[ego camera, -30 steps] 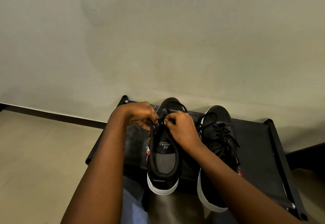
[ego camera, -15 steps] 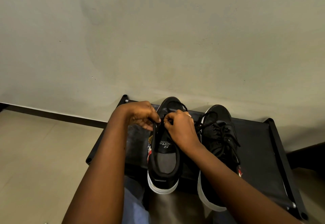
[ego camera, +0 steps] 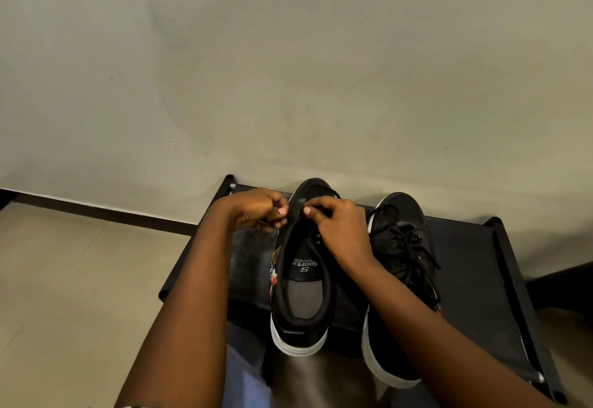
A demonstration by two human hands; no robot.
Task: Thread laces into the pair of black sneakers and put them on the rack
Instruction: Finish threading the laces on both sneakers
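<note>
Two black sneakers (ego camera: 301, 266) sit toes-to-wall on the rack (ego camera: 475, 279), heels toward the person for reach. Above the left sneaker, left hand (ego camera: 256, 208) and right hand (ego camera: 340, 228) each pinch lace (ego camera: 335, 194), feeding eyelets; its neighbour (ego camera: 401, 266) looks laced.

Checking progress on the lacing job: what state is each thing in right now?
Left sneaker: on the rack, upper eyelets bare, being laced.
Right sneaker: on the rack, laced.
Left hand: pinches the lace at the left sneaker's eyelets.
Right hand: fingers curled at the eyelets, seemingly pinching lace.
Rack: holds both sneakers.
</note>
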